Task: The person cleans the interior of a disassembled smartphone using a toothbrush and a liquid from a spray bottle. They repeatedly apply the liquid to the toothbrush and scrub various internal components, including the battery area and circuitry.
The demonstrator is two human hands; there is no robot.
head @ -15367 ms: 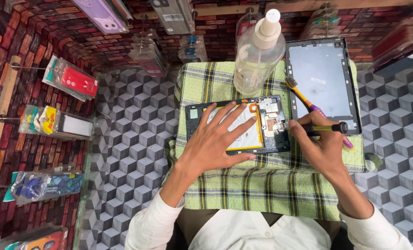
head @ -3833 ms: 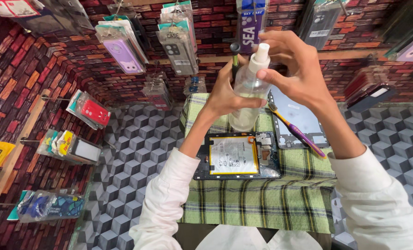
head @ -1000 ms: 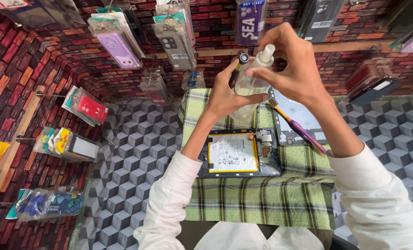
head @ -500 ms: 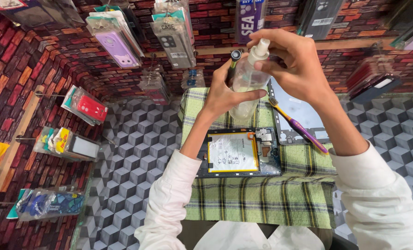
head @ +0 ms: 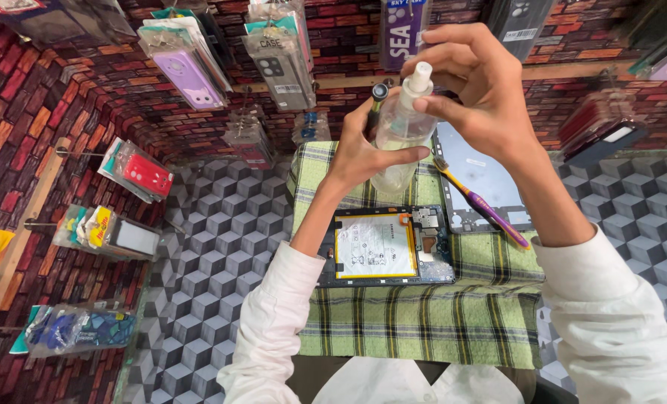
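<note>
both hands are up over the opened tablet [head: 389,247]: your left hand [head: 363,150] clasps the clear spray bottle [head: 399,135] and your right hand [head: 475,90] pinches its nozzle, so hold the bottle upright, steady.

- One head view, looking steeply down and forward from above the surface [head: 423,329].
- Close: forearms fill the lower frame; brick wall [head: 64,90] beyond.
</note>
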